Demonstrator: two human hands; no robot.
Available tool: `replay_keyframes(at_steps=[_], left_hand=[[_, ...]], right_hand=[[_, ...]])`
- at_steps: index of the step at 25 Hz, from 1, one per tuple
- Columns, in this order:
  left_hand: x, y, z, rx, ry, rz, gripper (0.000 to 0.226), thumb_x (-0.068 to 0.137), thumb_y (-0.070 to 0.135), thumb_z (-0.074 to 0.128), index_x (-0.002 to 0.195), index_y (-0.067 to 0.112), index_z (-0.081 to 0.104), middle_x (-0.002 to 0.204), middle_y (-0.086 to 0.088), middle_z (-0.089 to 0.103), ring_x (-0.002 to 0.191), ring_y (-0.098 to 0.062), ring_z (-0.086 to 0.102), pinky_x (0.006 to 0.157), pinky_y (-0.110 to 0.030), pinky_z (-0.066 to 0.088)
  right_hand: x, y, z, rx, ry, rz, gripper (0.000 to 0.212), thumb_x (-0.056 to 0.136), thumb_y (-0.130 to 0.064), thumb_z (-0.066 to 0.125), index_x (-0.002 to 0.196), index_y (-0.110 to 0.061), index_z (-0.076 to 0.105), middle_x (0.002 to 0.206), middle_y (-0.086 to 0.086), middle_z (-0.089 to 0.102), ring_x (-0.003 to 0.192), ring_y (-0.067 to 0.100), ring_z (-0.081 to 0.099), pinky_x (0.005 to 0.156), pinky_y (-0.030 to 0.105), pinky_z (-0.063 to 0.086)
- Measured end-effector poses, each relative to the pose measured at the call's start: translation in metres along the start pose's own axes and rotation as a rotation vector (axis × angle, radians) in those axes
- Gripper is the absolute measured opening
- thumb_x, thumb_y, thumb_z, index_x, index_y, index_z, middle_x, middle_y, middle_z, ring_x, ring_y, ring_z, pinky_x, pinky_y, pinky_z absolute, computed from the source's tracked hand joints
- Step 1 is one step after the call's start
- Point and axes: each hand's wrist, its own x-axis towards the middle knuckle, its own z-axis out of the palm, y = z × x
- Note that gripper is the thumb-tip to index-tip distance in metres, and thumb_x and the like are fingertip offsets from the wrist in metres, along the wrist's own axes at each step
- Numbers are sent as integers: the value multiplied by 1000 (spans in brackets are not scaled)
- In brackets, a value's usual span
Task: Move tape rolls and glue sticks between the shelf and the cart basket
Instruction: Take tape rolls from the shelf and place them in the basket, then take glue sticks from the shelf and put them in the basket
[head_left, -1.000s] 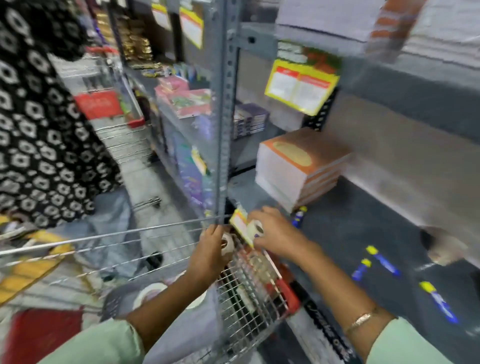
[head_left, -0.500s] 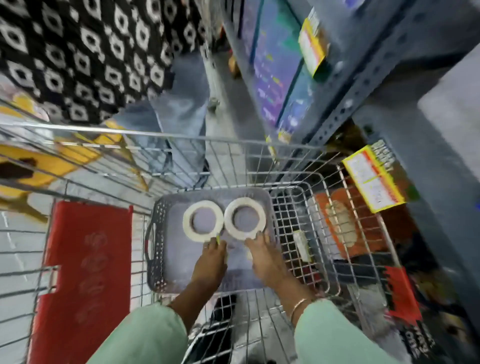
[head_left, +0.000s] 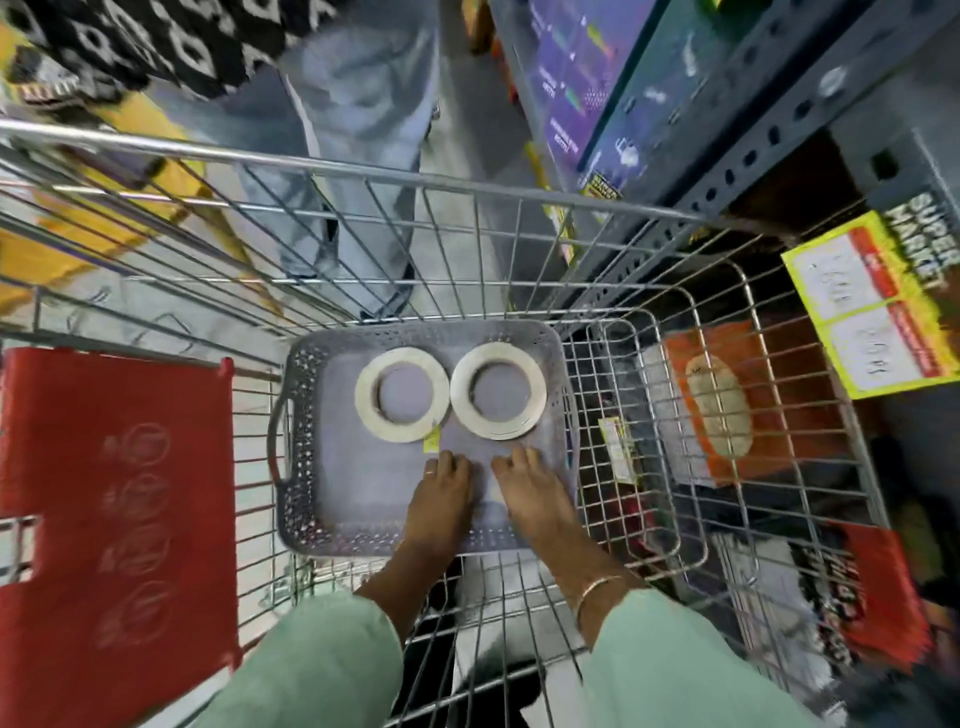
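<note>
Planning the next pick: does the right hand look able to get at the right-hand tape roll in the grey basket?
Probably yes. The right hand is inside the grey basket, just short of the right tape roll, which lies flat with nothing over it.

- You're standing in a shop aisle, most likely a supermarket
- You look down into a wire shopping cart (head_left: 467, 218) with a red plastic child-seat flap (head_left: 114, 499)
- Beside you runs a grey metal shelf upright (head_left: 737, 176) with punched holes
- A yellow price tag (head_left: 872, 312) hangs there, next to print reading "SUPER MARKET"
- Boxed goods (head_left: 576, 78) line the lower shelf
</note>
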Motion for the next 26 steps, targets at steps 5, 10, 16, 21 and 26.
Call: replay_keyframes(at_steps=[5,10,16,21,26], left_hand=[[-14,12,-31,-107,91,-23,62,58,26,81,107,3,50,105,-22,57,92,-43,56,67,-46,52],[-28,73,-108,-261,380,29,65,79,54,34,117,4,48,116,-20,55,103,-40,51,84,-46,48],[-53,244,-209,-553,517,477,41,80,36,40,109,8,49,111,-16,52,106,-25,44,92,-26,31],[-36,370,-252,-514,343,487,27,87,22,58,98,-2,58,101,-27,61,97,-41,57,84,-44,43],[-13,402,-245,-437,307,290,29,87,18,57,94,-9,61,102,-34,62,98,-48,59,79,-48,49]], right_hand=[[-24,6,-42,126,71,76,57,80,-12,62,131,-11,35,132,15,41,125,33,39,98,44,42],[-104,24,-147,387,451,173,30,90,-10,49,120,-8,49,124,13,51,115,32,49,87,43,46],[-251,95,-224,642,1061,452,12,84,-9,56,91,-10,66,95,13,68,89,29,64,80,37,45],[-343,183,-220,745,1085,1037,17,85,-5,51,86,-2,68,94,26,71,90,38,68,73,43,53],[-365,210,-198,1046,836,1212,24,78,-14,69,59,-12,55,75,17,62,75,23,64,72,38,52]])
